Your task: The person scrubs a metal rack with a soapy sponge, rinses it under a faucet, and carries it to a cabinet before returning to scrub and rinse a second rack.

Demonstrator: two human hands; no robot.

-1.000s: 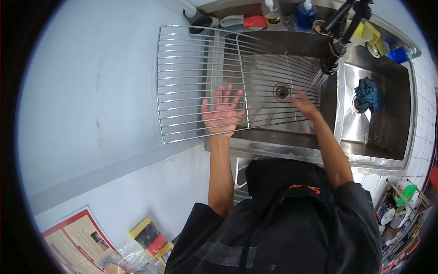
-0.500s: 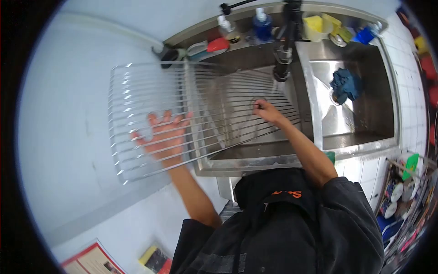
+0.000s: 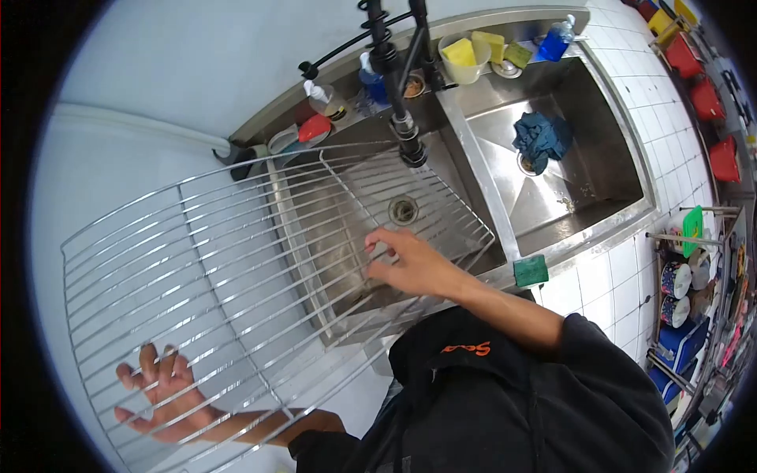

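Note:
A large wire rack (image 3: 206, 272) slants across the view, its far end down in the left sink basin (image 3: 441, 158) and its near end raised at the left. Behind its bars is my left hand (image 3: 169, 398), fingers spread, palm against the underside, fingertips at the wires. My right hand (image 3: 406, 264) is over the middle of the rack, above the basin, thumb and fingers apart in a curved shape. Nothing shows between them. Through the bars the drain (image 3: 404, 210) is visible. A black spray faucet (image 3: 406, 130) hangs over the basin.
A dark blue cloth (image 3: 540, 142) lies in the right basin (image 3: 587, 189). A green scouring pad (image 3: 531, 271) rests on the front rim. Along the back ledge stand a tub of sponges (image 3: 464, 61), soap bottles (image 3: 323, 101) and a blue bottle (image 3: 557, 39). Shelves with red bins (image 3: 707, 101) are at right.
The rack's left end has risen closer to me and shifted left, with my left hand moving down-left beneath it. My right hand has moved left and nearer, its fingers now wider apart.

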